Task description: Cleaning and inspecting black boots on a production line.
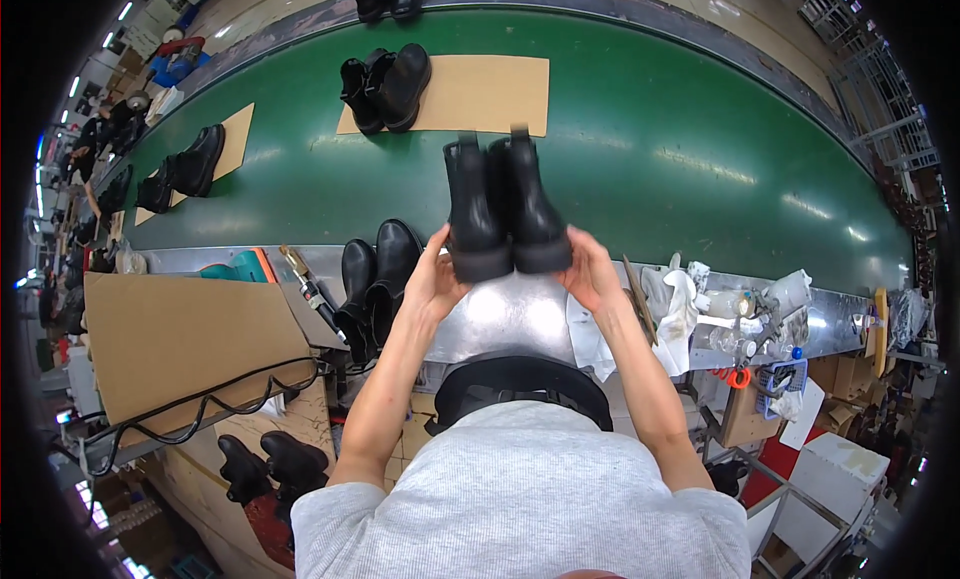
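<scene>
Between my hands is a pair of black ankle boots [530, 214], held side by side over the near edge of the green belt. Their soles are toward me and their shafts point away, with the pull tabs smeared by motion. My left hand [437, 279] grips the sole end of the left boot from its outer side. On the other boot, my right hand [592, 272] does the same at the right. Just left of my left hand, another pair of black boots [396, 255] rests on the metal ledge [510, 319].
On the green conveyor belt [660, 159], black boots [405, 84] sit on a cardboard sheet [490, 89]; more stand farther left. A pen-like tool [312, 291] and large cardboard [190, 344] are left. Crumpled white cloths [680, 314], bottles and a blue basket [782, 384] are right.
</scene>
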Demonstrator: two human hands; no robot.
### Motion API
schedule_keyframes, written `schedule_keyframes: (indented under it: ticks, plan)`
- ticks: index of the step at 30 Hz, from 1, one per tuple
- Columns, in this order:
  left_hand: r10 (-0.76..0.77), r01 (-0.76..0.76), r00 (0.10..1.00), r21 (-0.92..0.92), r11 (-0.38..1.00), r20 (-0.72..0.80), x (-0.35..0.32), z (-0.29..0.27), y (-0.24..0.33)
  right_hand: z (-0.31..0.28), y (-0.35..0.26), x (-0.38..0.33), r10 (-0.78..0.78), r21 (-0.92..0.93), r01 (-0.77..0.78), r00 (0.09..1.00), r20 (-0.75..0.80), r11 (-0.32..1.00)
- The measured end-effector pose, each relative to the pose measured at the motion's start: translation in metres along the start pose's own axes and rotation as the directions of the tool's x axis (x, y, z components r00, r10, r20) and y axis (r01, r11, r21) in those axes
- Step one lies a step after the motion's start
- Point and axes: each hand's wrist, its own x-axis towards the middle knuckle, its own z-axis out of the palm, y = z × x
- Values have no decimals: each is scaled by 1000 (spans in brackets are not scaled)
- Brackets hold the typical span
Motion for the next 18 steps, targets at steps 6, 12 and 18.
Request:
schedule_keyframes:
  ticks: [6, 12, 18]
  plan:
    - [-111, 113, 993, 356, 927, -25, -3, -82, -34, -43, 58, -30, 206, -132, -211, 977, -48, 969]
    - [304, -263, 952, 455, 851, -20, 6, -71, -20, -20, 55, -24, 170, 283, -90, 948, -270, 955]
    - [398, -707, 525, 645, -288, 753, -11, 49, -22, -14, 6, 2, 211, 352, -137, 961, -182, 926]
